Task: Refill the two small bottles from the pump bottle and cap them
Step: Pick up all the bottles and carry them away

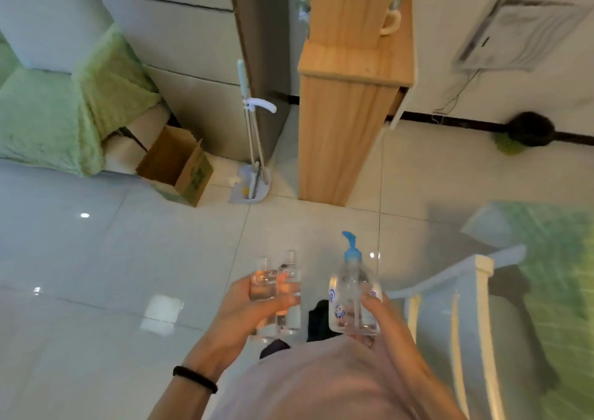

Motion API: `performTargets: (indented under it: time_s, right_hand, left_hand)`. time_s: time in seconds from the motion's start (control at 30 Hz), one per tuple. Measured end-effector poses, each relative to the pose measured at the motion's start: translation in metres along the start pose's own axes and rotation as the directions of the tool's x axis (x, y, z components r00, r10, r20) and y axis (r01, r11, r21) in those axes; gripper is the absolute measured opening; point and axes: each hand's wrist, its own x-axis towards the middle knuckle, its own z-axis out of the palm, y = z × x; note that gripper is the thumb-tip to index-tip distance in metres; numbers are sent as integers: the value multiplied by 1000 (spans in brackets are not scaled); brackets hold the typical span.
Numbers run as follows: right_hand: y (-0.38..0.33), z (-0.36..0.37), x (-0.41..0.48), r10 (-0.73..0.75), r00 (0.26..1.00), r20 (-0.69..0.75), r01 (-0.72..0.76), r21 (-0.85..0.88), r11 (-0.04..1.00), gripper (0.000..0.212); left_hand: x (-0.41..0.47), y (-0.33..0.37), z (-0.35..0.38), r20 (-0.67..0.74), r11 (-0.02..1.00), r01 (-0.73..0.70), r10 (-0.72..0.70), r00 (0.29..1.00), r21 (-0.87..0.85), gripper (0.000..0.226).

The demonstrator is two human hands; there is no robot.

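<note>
My left hand (239, 315) grips the two small clear bottles (275, 286) side by side, upright, with clear caps or necks at their tops. My right hand (382, 318) holds the clear pump bottle (352, 291) from below and behind; its blue pump head points up and away from me. Both hands are in front of my body, above the tiled floor, about a hand's width apart. A black band sits on my left wrist.
A white chair back (482, 291) stands close on the right beside a green-covered surface (553, 259). A wooden cabinet (340, 123) is straight ahead, with a broom and dustpan (254, 149) and an open cardboard box (175, 165) to its left.
</note>
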Motion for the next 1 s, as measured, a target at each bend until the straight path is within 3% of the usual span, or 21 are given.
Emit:
performTargets:
  time_s: [0.13, 0.3, 0.57, 0.7, 0.83, 1.0]
  right_hand:
    - [-39, -10, 48, -25, 998, -50, 25, 13, 1000, 79]
    - [-108, -23, 120, -21, 999, -45, 20, -8, 1000, 83]
    - [-216, -48, 210, -27, 1000, -7, 26, -95, 995, 68]
    - [-260, -47, 243, -41, 999, -14, 39, -95, 995, 71]
    - [-292, -39, 273, -65, 998, -4, 65, -94, 994, 65]
    - [-340, -18, 302, -145, 988, -50, 142, -65, 988, 80]
  left_hand:
    - [64, 38, 16, 80, 997, 15, -22, 997, 78, 46]
    - [146, 90, 47, 98, 994, 37, -48, 994, 107, 57]
    - [254, 172, 88, 89, 995, 27, -36, 995, 97, 46]
    - [300, 211, 91, 95, 993, 20, -31, 995, 113, 38]
    - [349, 248, 88, 155, 990, 0, -22, 988, 144, 39]
    - [400, 298, 86, 200, 967, -88, 39, 979, 240, 28]
